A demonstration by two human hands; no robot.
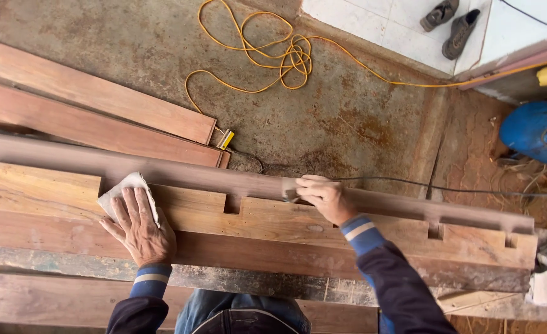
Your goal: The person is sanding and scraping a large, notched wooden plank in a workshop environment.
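Seen from above: left hand [138,226] spread flat, pressing pale sandpaper [128,193] onto a long notched plank [323,226] across the bench. Right hand [324,198] closed around a small tool [290,193], mostly hidden, against the upper board edge. Trailing black cord [447,188] likely to snag; fingers near notches risk splinters.
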